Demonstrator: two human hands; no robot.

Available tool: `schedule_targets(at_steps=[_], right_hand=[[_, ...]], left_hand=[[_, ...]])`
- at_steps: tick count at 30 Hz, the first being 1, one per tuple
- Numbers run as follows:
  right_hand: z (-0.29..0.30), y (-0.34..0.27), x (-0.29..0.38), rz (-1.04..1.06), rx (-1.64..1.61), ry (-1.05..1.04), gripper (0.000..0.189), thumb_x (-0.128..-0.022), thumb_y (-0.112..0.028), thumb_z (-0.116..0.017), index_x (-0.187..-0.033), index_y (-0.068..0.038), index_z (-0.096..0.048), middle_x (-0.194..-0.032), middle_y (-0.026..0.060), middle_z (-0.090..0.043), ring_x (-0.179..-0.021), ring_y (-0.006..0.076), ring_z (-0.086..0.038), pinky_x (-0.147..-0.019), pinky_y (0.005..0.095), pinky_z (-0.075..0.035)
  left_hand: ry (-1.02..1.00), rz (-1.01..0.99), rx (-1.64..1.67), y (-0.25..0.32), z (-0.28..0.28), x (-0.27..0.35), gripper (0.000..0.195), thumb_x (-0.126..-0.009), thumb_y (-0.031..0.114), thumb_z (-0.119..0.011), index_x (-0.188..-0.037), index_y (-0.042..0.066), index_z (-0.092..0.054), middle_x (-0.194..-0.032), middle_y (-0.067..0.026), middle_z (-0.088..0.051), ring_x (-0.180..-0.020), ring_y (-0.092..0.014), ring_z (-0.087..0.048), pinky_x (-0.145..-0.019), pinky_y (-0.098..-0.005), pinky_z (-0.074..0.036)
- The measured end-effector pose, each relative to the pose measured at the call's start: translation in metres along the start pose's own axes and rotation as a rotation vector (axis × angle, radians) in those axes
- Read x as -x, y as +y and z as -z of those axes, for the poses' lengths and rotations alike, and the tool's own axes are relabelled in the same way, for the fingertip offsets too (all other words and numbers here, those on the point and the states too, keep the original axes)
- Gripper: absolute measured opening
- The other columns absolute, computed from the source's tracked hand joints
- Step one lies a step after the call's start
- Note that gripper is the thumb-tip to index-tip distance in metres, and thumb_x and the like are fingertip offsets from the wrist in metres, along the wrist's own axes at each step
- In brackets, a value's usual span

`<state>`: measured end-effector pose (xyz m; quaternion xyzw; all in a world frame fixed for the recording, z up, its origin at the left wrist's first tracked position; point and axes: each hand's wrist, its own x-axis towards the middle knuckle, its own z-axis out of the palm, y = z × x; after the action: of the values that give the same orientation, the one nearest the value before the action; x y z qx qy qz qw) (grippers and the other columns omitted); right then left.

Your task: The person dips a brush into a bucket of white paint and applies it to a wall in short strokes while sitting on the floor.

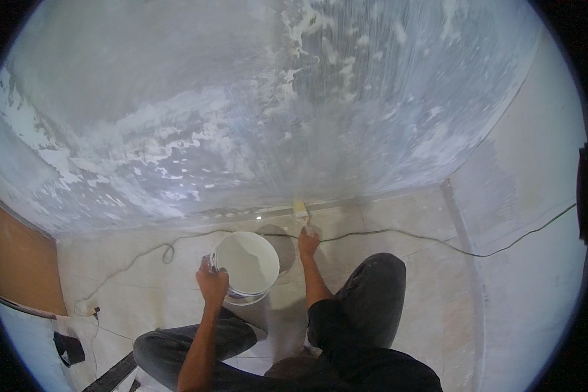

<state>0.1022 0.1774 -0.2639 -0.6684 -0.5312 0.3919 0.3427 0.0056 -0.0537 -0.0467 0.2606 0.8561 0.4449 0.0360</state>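
My left hand (212, 283) grips the left side of a white plastic bucket (248, 297). Pale liquid (246, 267) shows inside it, with a shadow across its surface. In my right hand (308, 241) is a flat paintbrush (300, 209) with pale yellow bristles. Those bristles point away from me, at the foot of a patchy grey and white wall (274, 161). Whether they touch the wall, I cannot tell. My right fingers hide part of the brush handle.
A thin cable (387, 231) runs across the tiled floor (421, 304), passing behind the bucket and near my right hand. A side wall (509, 206) stands at right. On the left are a brown panel (19, 255), a black container (69, 349) and a plug (96, 310).
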Motion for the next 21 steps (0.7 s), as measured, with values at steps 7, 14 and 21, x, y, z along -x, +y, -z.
schedule_targets(at_steps=[7, 14, 21], right_hand=[[0.038, -0.053, -0.005, 0.150, 0.167, 0.076, 0.042, -0.082, -0.026, -0.056, -0.102, 0.010, -0.052, -0.096, 0.0255, -0.055, -0.090, 0.0388, -0.052, -0.081, 0.0451, -0.040], [0.028, -0.068, -0.005, 0.085, 0.013, 0.110, 0.035, -0.082, -0.019, -0.054, -0.099, 0.012, -0.052, -0.091, 0.0266, -0.056, -0.086, 0.0405, -0.054, -0.076, 0.0445, -0.042], [-0.009, -0.065, 0.041, 0.207, 0.018, -0.150, 0.028, -0.077, -0.014, -0.058, -0.095, 0.008, -0.054, -0.082, 0.0258, -0.058, -0.082, 0.0400, -0.056, -0.071, 0.0451, -0.044]], left_hand=[[-0.042, 0.084, 0.096, -0.003, 0.005, 0.001, 0.034, -0.062, 0.001, -0.052, -0.096, -0.004, -0.055, -0.079, -0.0242, -0.061, -0.072, -0.040, -0.059, -0.067, -0.0432, -0.045], [-0.031, -0.004, -0.051, -0.015, -0.003, -0.001, 0.033, -0.062, 0.001, -0.052, -0.095, -0.003, -0.055, -0.076, -0.0235, -0.061, -0.071, -0.040, -0.060, -0.065, -0.0437, -0.045], [-0.023, -0.007, -0.065, -0.010, 0.008, -0.001, 0.033, -0.062, -0.001, -0.050, -0.095, -0.005, -0.056, -0.072, -0.0199, -0.061, -0.063, -0.029, -0.061, -0.060, -0.0352, -0.048]])
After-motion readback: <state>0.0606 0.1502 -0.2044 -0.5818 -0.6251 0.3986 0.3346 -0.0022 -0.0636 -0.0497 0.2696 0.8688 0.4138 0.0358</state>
